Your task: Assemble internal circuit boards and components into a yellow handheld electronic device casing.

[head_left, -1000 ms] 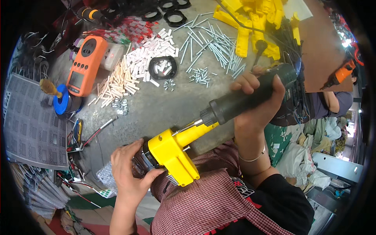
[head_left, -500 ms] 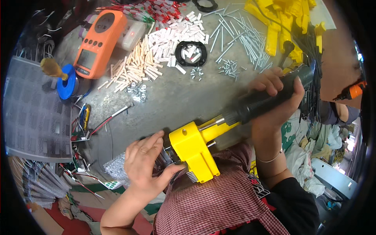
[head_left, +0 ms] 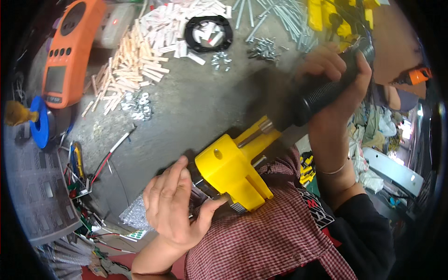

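My left hand is closed around the dark metal motor end at the base of a yellow plastic housing, its thumb under the lower edge. The housing lies tilted near the bench's front edge, against my checked apron. In my right hand is a black electric screwdriver, held slanting down to the left. Its metal shaft runs along the housing's upper side toward the yellow body; the tip is hidden. A second metal rod, probably a long screw, sticks out of the housing below it.
White pieces, wooden sticks, small screws, nuts and long screws lie across the bench. A black ring frame sits among them. At left stand an orange meter and a blue spool.
The whole view has shifted nearer, with bench items sliding left and upward in it. Both hands keep their holds; the screwdriver and housing stay together, slightly turned.
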The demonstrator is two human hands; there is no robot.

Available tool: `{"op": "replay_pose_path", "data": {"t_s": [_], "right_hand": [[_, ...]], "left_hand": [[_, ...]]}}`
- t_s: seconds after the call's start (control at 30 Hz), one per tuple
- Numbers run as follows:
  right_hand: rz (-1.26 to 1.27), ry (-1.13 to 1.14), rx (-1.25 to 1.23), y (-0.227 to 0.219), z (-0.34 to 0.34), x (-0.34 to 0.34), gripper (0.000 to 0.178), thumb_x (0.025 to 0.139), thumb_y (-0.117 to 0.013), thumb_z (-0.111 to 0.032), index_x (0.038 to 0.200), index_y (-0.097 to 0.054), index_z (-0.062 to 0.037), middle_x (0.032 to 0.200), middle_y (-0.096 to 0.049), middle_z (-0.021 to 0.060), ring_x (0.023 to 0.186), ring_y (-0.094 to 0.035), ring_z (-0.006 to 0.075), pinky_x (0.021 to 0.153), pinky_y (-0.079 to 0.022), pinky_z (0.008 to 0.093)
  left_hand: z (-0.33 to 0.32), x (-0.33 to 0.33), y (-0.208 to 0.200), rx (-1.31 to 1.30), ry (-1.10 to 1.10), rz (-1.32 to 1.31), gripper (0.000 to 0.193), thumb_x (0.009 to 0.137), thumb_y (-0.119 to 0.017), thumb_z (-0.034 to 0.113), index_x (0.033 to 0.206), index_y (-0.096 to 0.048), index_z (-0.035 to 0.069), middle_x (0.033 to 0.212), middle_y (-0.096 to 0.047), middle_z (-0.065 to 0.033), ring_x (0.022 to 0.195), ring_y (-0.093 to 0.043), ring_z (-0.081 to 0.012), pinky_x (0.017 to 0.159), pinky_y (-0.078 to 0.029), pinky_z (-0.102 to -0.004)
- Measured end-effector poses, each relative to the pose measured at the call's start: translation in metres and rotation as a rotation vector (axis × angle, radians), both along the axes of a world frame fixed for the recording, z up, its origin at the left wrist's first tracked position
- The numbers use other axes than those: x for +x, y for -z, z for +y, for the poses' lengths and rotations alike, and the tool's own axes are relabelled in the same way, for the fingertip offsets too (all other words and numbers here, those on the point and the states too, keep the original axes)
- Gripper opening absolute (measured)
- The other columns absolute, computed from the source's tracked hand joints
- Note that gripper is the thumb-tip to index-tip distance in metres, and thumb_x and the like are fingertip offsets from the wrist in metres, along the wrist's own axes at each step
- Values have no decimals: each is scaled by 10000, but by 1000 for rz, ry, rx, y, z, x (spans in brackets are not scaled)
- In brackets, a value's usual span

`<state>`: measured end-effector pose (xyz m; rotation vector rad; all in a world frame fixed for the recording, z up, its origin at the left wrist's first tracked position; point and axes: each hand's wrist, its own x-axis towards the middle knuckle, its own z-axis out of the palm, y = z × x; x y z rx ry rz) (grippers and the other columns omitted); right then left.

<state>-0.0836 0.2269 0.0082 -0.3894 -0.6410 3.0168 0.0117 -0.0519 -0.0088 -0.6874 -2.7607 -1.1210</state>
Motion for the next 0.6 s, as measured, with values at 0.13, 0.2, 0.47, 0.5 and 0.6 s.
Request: {"op": "replay_pose_path", "data": {"t_s": [0.13, 0.2, 0.47, 0.5, 0.6], "right_hand": [[-37, 60, 126, 1, -2, 1, 388, 854, -562, -454, 941, -495, -81, 742, -491, -21, 667, -499, 122, 767, -452, 338], [-41, 68, 196, 0, -4, 1, 392, 854, -561, -458, 942, -499, -81, 746, -499, -13, 673, -510, 128, 774, -457, 346], [-45, 189, 255, -14, 25, 38, 427, 864, -554, -487, 999, -522, -83, 738, -473, -11, 675, -511, 145, 780, -454, 358], [-83, 241, 276, -11, 29, 43, 428, 864, -553, -488, 1001, -521, -84, 733, -462, -14, 672, -503, 145, 776, -450, 356], [-92, 212, 160, -3, 27, 47, 412, 866, -555, -476, 999, -517, -88, 735, -457, -12, 665, -489, 145, 772, -444, 356]], "left_hand": [[0, 1, -2, -26, -10, 6, 596, 782, -780, 364, 1072, -599, -124, 1138, -646, -256, 952, -633, -381, 847, -484, -462], [1, 2, 1, -20, -28, 0, 601, 773, -788, 354, 1108, -579, -99, 1155, -641, -253, 948, -622, -396, 847, -479, -461], [1, 9, -2, -99, -78, -48, 678, 754, -796, 371, 1218, -531, -47, 1224, -612, -224, 1086, -571, -401, 965, -416, -497], [2, 8, -4, -103, -80, -42, 678, 754, -796, 371, 1218, -531, -47, 1224, -612, -224, 1086, -571, -401, 965, -416, -497], [1, 8, -7, -99, -106, -102, 692, 755, -787, 403, 1222, -540, -43, 1232, -615, -210, 1106, -567, -396, 993, -401, -507]]}}
